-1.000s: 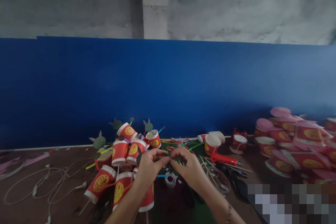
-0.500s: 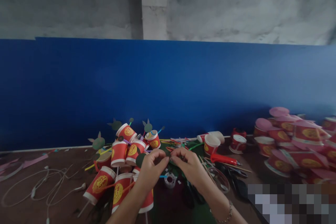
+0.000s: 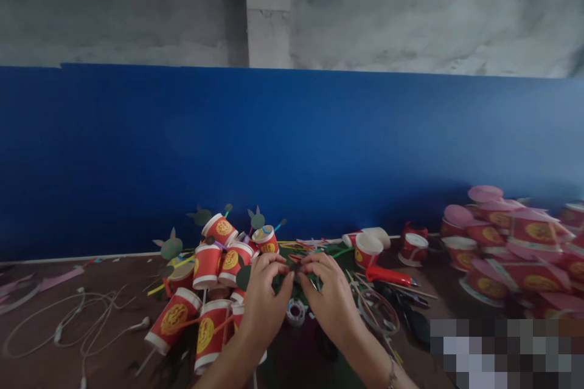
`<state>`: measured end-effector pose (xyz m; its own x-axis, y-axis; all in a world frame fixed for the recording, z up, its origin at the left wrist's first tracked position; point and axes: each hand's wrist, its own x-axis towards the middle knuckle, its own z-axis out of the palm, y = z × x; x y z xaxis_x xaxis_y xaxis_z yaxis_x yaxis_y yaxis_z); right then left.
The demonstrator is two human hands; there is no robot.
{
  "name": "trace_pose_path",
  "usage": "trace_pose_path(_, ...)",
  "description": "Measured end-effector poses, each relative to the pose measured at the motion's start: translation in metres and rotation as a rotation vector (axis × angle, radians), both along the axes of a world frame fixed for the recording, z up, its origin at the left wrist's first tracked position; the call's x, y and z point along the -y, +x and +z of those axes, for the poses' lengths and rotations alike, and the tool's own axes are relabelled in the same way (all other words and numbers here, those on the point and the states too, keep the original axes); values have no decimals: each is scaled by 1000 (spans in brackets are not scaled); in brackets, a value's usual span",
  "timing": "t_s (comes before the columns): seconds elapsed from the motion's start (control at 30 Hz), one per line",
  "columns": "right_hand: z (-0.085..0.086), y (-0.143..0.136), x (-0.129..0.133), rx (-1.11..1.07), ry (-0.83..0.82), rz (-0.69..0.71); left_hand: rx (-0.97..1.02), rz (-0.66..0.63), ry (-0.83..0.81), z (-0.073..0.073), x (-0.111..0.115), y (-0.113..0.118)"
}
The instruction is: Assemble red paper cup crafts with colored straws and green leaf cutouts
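Note:
My left hand (image 3: 267, 292) and my right hand (image 3: 326, 285) meet at the centre with fingers pinched. Between their fingertips is a small dark green piece, apparently paper (image 3: 294, 267), mostly hidden by the fingers. A roll of clear tape (image 3: 295, 312) lies just below them. Left of my left hand is a heap of red paper cups (image 3: 207, 266) with yellow emblems, sticks and coloured straws. Rabbit-eared green paper heads (image 3: 171, 247) rise from some of these cups.
Right of my hands lie a red tool (image 3: 391, 276), a ring-shaped roll (image 3: 379, 312) and black-handled items (image 3: 416, 323). More red cups with pink paper (image 3: 533, 234) are piled at far right. White earphones (image 3: 103, 316) lie at left. A blue panel (image 3: 292, 152) stands behind the table.
My hands have drawn closer together, and their fingers have curled further around the small dark piece. My right forearm has shifted slightly left. The cups have not moved.

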<state>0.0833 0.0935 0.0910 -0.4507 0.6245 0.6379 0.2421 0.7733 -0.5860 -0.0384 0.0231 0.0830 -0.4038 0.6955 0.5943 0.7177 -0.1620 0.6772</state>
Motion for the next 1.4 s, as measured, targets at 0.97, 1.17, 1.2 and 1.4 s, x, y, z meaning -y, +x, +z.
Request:
trace_pose_path(0.97,9,-1,-3,-105,-253,148,69,-57,4,4,3,3)
trace_pose_path(1.17,8,0,-4,-118,-283,166,49,-27,31,3,3,4)
trace_pose_path(1.2,8,-1,-4,-123,-288,162,45,-22,41,2,3,5)
trace_pose_path(1.4,6,-2,-2,-135,-287,126,54,-20,51,0,2,6)
